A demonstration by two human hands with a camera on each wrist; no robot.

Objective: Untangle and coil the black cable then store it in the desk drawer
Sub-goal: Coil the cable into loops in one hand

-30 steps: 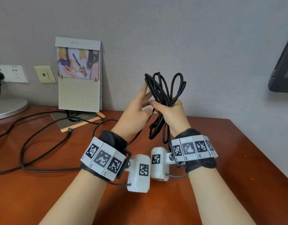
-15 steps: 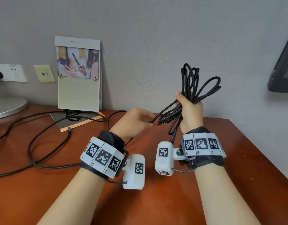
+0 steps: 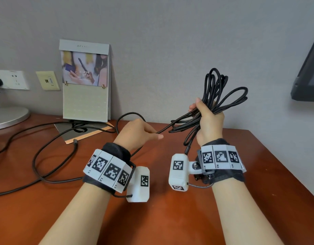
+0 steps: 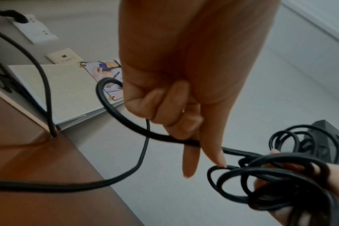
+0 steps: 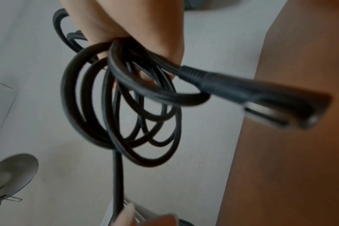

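Cable (image 3: 221, 96) is mid-coil, so you are in the winding step, with the drawer stage not begun and no drawer in view. Nearest you, your left hand (image 3: 136, 133) sits low at about 7 o'clock from the bundle, fingers curled round the free run of cable (image 4: 126, 120), which passes through the fist toward the bundle. Your right hand (image 3: 208, 121) is up at 1 o'clock from the left, fist closed on the gathered loops (image 5: 126, 94); they fan out above it and hang below, and the plug (image 5: 261, 97) dangles by your right wrist. Farther off at 10 o'clock, the uncoiled length (image 3: 51, 156) lies in wide curves across the desk (image 3: 258, 191) toward the calendar (image 3: 85, 82) and lamp base (image 3: 9, 117).

Next, I judge, you need to draw a fresh length through the left hand, bring it up and lay it over the right fist as another loop. Keep the loops even; those held look uneven and may snag.
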